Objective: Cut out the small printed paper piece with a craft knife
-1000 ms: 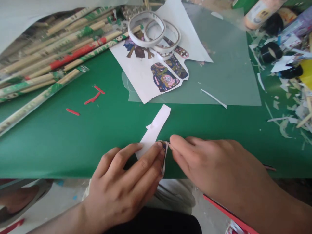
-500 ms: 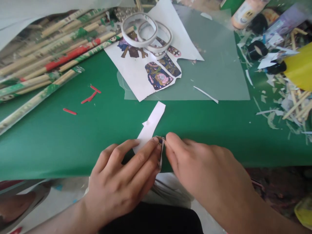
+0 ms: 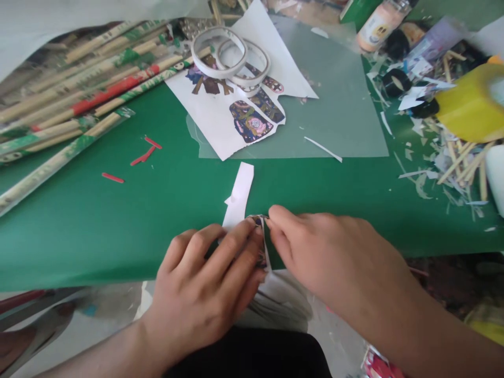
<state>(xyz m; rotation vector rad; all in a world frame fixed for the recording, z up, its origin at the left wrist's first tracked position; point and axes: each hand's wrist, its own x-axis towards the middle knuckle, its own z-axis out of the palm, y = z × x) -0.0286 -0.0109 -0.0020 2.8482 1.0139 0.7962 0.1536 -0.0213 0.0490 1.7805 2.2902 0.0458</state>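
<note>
At the near edge of the green tabletop, my left hand (image 3: 212,278) presses its fingertips down on a small dark patterned paper cutout (image 3: 261,257) with a white border. Most of that cutout is hidden under the fingers. My right hand (image 3: 315,247) is closed in a pinch at the cutout's upper right corner. A thin dark tip shows at the pinch, too small to name. A white paper strip (image 3: 239,191) lies just beyond my left fingers, its lower end behind them.
Two tape rolls (image 3: 199,65) lie on a printed white sheet (image 3: 212,126) over a translucent mat (image 3: 346,131). Wrapped wooden sticks (image 3: 114,92) fill the left. Red slips (image 3: 113,177) lie nearby. Bottles (image 3: 380,29), yellow tape (image 3: 464,105) and paper scraps crowd the right.
The camera view has shifted slightly to the right. The white strip has turned more upright, and a little more of the cutout shows below my left fingers. Both hands keep their grip.
</note>
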